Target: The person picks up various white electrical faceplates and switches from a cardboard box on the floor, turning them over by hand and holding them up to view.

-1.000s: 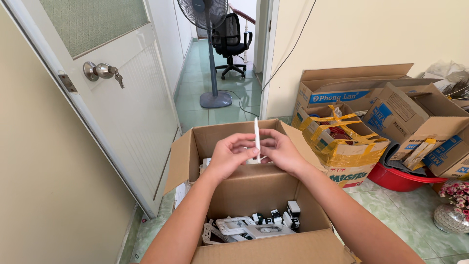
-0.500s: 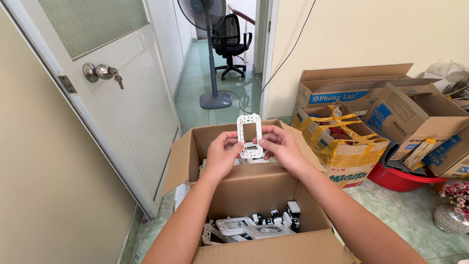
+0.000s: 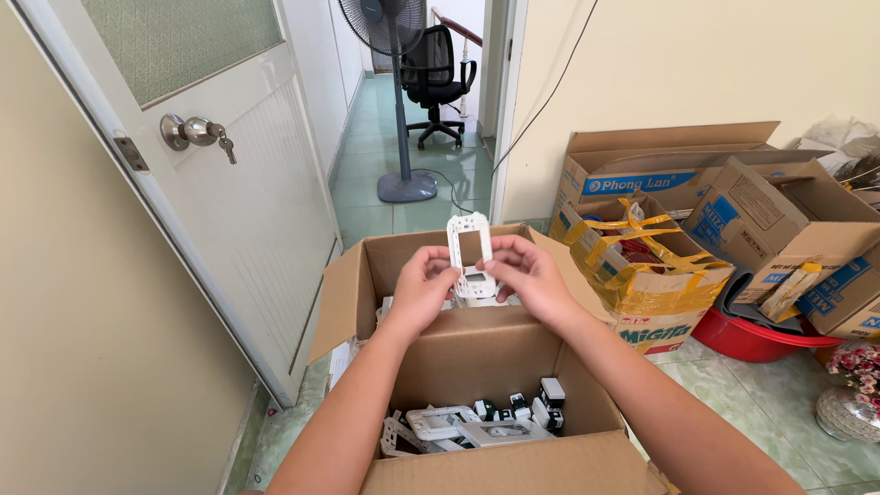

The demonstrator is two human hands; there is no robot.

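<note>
Head view: the white switch faceplate stands upright above the open cardboard box, its long axis running 12 to 6 o'clock, its rectangular opening in the upper half. Both grips are clamped on its lower end: the left hand comes in from 9 o'clock, the right hand from 3 o'clock, about equally near. The free upper end rises toward 12 o'clock above the fingertips. More white plates and switch modules lie in the box at 6 o'clock.

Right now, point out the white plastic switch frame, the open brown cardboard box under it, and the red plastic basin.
white plastic switch frame [image 3: 468, 226], head view, top rim.
open brown cardboard box [image 3: 477, 357], head view, inner wall.
red plastic basin [image 3: 756, 337], head view, front wall.
</note>
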